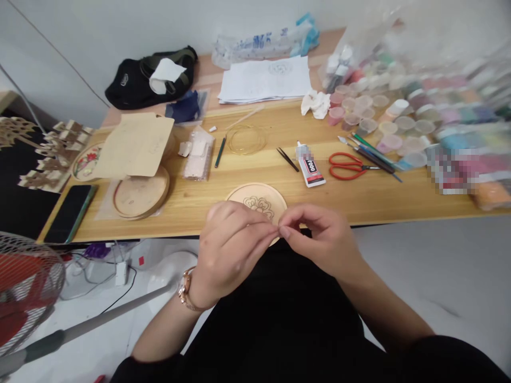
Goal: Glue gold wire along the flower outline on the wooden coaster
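Note:
My left hand (229,247) and my right hand (319,236) meet fingertip to fingertip just in front of the table's near edge. Both are pinched closed on something too thin to make out, perhaps fine wire. Right behind them lies a round wooden disc (259,202) with a flower outline drawn on it, partly hidden by my fingers. A rose-gold watch sits on my left wrist. Farther back a coil of gold wire (246,139) rests on the wooden table (379,199).
Black tweezers (288,159), a glue tube (309,167), red scissors (348,166) and several pens lie mid-table. Many small pots (383,119) crowd the right. At left lie wooden rounds (139,196), cardboard, a phone (69,213); a black bag (149,80) and papers (265,80) behind. A fan (24,287) stands lower left.

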{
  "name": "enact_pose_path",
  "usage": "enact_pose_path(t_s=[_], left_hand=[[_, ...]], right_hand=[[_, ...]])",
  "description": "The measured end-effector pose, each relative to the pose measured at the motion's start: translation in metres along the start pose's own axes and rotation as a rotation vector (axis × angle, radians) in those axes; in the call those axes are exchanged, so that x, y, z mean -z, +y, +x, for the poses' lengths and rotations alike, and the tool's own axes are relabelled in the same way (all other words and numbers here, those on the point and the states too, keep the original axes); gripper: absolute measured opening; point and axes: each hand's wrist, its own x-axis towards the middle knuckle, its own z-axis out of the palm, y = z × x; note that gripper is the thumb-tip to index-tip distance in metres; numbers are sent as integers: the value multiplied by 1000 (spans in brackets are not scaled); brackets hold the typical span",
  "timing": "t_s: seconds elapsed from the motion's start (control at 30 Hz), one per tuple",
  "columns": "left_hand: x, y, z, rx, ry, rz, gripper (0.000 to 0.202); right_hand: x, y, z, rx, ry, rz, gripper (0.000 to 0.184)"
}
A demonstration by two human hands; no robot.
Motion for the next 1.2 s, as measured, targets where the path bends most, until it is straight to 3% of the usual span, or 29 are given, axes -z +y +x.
enact_pose_path(t_s=[0.1,0.2,0.37,0.5,0.77,1.07,1.2], left_hand=[[3,2,-1,106,-36,-71,18],[7,5,-1,296,-142,-346,16],[9,13,-1,393,-167,-603,11],[9,17,-1,383,-103,-576,9],[10,21,-2,215,16,-442,9],[6,25,-3,244,53,-433,10],[4,25,-4,265,57,-431,9]], right_hand=[[4,-7,-2,274,16,-251,10],[12,-14,-4,548,10,-564,12],[23,-21,-14,713,-54,-765,13],[26,-28,-22,711,-118,-813,13],[19,-34,-18,510,-41,-635,8],[13,-31,-15,473,-43,-542,12],[10,-31,-14,386,-13,-451,13]])
